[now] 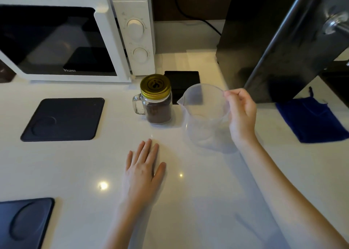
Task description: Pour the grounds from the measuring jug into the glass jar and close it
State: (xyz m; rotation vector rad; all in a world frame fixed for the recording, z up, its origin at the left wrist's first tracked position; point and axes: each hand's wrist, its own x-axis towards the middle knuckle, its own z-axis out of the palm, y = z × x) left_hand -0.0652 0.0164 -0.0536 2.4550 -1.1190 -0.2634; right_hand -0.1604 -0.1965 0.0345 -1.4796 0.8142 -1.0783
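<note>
While our right hand [242, 116] curls around the far side of the measuring jug [204, 116], thumb and forefinger pinch its rim near the handle side, so the hand is closed on it. We cannot see the jug's handle itself; the palm covers that side. The jug stands upright on the white worktop [207, 192] with its spout turned to the left, and it looks empty, though its clear wall makes that hard to judge.

Our left hand [144, 168] lies flat on the worktop, palm down, fingers stretched out and close together, holding nothing.

Just left of the jug stands the glass jar [157, 108], apart from both hands. Its gold lid [155, 86] sits on top, and dark brown grounds [158, 114] fill most of it. Its glass handle points left.

Behind the jar a black flat thing [186, 80] is half hidden, and we cannot tell what it is. A white microwave [75, 31] is cut off at the left edge. Two dark mats [64, 119] lie to the left, the nearer one cropped by the frame. A blue cloth [313, 120] lies at the right, partly under a black panel [264, 40].
</note>
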